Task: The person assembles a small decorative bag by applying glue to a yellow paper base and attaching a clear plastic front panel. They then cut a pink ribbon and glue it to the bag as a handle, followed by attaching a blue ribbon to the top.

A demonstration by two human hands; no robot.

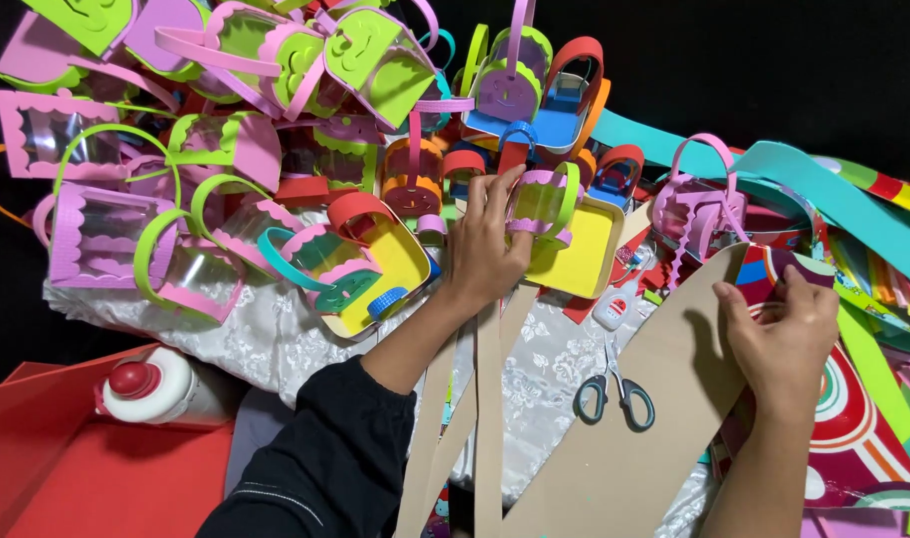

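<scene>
As seen from above: small foam basket [541,199], purple scalloped frame, clear window, green handle, pinched by fingers [497,195] of left hand [487,249], standing over a yellow-floored basket [582,261].

Landmark: scissors [614,391], grey handles, lying shut on white patterned cloth [276,339].
- Up and left of scissors: held basket and left hand, dark sleeve [325,458] trailing toward lower edge.
- Right of scissors: tan card sheet [624,438], top edge gripped by right hand [782,334], fingers curled and pressed together over card and a patterned red sheet [854,438].
- Just above scissors: small white glue bottle [614,305].
- Left of scissors: tan paper strips [487,418], running down.
- Far left: large white glue bottle, red cap [156,387], on red sheet [106,478].
- Above: heap of finished baskets [226,149], pink, green, purple, orange.
- Upper right: teal foam strips [824,199].
</scene>
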